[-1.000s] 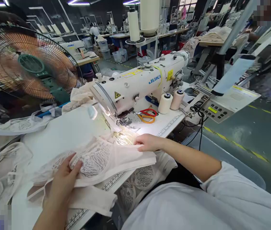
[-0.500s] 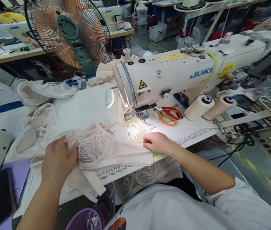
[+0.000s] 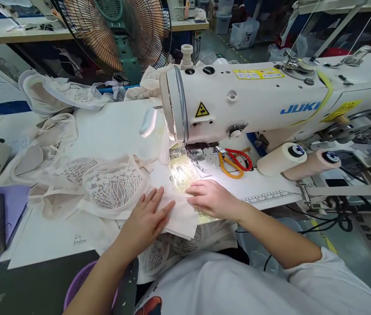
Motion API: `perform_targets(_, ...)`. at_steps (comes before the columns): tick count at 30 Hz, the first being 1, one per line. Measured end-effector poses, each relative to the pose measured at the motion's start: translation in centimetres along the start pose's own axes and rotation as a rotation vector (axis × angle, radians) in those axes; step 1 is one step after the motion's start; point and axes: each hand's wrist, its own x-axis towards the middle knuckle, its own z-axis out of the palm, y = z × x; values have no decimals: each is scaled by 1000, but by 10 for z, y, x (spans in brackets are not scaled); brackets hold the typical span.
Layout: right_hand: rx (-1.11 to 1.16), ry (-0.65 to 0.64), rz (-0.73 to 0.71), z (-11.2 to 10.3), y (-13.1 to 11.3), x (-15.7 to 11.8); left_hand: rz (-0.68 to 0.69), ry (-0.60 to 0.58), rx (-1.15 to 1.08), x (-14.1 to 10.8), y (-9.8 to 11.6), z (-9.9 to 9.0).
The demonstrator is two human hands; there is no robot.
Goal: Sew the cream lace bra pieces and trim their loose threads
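Head view: one pale lace bra (image 3: pixel 115 188) lies on the white sewing table (image 3: pixel 116 124), in front and to the left of the sewing machine (image 3: pixel 218 103); its near cup faces up, and its plain band (image 3: pixel 182 217) runs rightward toward the table's front edge, below a glossy yellow patch (image 3: pixel 183 170).

Left hand (image 3: pixel 150 216): palm down on the band beside the cup, fingers extended and slightly spread, pressing rather than gripping; right hand (image 3: pixel 209 199): fingers curled at the band's right-hand edge; thumb hidden, so whether it pinches the cloth cannot be told; the two hands are near each other but apart.

Handling, as judged: very light, soft and limp in the band, likely stretchy; the cup appears to keep its shape better; the cloth may slide on the smooth tabletop, and the openwork lace looks liable to snag or pull.

Recommended hold: the plain band, near its end and beside the cup, flat fingers steadying, light pinch on the edge; avoid gripping the lace.
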Motion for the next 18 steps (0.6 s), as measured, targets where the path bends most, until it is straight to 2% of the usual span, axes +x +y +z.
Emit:
perform_targets(4, 42, 83, 35, 2, -2, -8, 21, -123, -52, -1, -5, -11)
perform_targets(10, -25, 122, 95, 9, -10, -13, 59, -158, -62, 0, -9, -12)
perform_targets(15, 137, 389, 171, 9, -6, -8, 110, -109, -43, -2, -17, -9)
perform_targets(18, 295, 496, 209, -5, -21, -6, 185, -1, -41, -4, -22, -2)
